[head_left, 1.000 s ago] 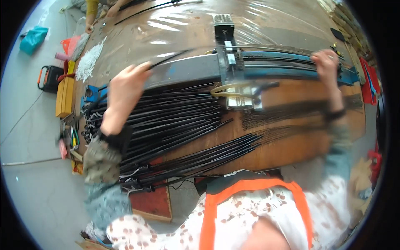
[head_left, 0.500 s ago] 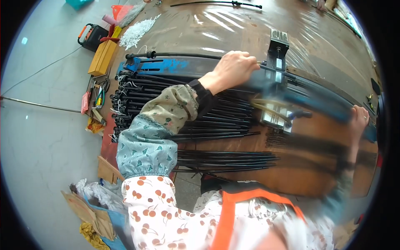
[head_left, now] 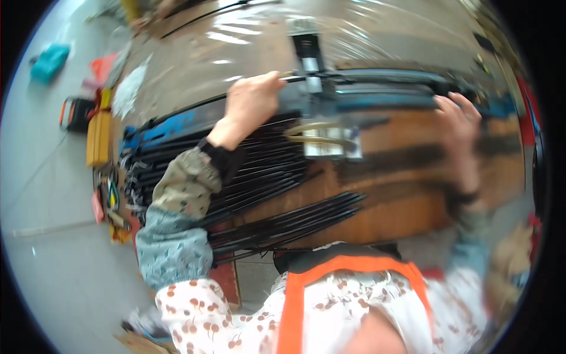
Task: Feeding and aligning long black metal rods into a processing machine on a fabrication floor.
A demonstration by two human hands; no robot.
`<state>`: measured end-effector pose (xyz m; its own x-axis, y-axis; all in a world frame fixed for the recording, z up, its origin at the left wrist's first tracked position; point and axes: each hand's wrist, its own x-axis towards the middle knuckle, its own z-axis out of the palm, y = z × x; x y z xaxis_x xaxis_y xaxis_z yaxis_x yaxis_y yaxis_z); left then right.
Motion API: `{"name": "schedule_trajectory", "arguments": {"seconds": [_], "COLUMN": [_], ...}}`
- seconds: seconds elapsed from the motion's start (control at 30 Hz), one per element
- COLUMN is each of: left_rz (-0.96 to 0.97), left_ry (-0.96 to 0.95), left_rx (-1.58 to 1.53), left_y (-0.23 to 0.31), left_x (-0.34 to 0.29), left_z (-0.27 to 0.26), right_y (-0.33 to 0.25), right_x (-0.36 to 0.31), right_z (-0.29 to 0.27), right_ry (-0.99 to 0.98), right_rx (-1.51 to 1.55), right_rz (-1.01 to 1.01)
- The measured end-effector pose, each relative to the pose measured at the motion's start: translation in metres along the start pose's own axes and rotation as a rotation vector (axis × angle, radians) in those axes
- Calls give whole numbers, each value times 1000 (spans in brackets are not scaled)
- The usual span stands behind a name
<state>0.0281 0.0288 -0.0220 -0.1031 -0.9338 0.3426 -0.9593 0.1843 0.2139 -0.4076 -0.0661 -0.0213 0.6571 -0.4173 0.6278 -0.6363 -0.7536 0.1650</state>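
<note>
My left hand (head_left: pixel 250 103) is closed around a thin black rod (head_left: pixel 194 106) that runs left across the bench. Just right of the fingers stands a small metal clamp device (head_left: pixel 312 59) on the bench. Below my left forearm lies a thick pile of black rods (head_left: pixel 194 171), and a second bundle of black rods (head_left: pixel 289 221) lies nearer my body. My right hand (head_left: pixel 463 127) is blurred, fingers spread, resting at the right end of a long dark blue-grey bar (head_left: pixel 389 88). A wooden board (head_left: pixel 389 200) forms the bench's near part.
Clear plastic sheet (head_left: pixel 236 41) covers the far half of the bench. On the floor at left stand a yellow box (head_left: pixel 97 138), an orange and black case (head_left: pixel 73 113) and a teal object (head_left: pixel 50 62). Small hand tools (head_left: pixel 109 203) hang off the bench's left end.
My left hand has gone from the rod pile up to the thin rod beside the clamp and gripped it. My right hand shifted left along the dark bar. The view swung.
</note>
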Motion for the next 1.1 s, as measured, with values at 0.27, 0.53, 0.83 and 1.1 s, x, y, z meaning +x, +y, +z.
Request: {"name": "schedule_trajectory", "arguments": {"seconds": [0.27,0.53,0.83,1.1], "left_rz": [-123,-62,382,15], "left_ry": [-129,-48,237,133], "left_rx": [35,39,407,426], "left_y": [11,9,-48,33], "left_x": [2,-3,9,-109], "left_z": [-11,-1,2,-25], "right_y": [-62,-86,-98,-180], "right_x": [7,15,3,-65], "right_z": [9,36,14,-13], "right_ry": [-60,-146,-224,-495], "right_rx": [323,726,561,593], "right_rz": [87,83,-48,-306]}}
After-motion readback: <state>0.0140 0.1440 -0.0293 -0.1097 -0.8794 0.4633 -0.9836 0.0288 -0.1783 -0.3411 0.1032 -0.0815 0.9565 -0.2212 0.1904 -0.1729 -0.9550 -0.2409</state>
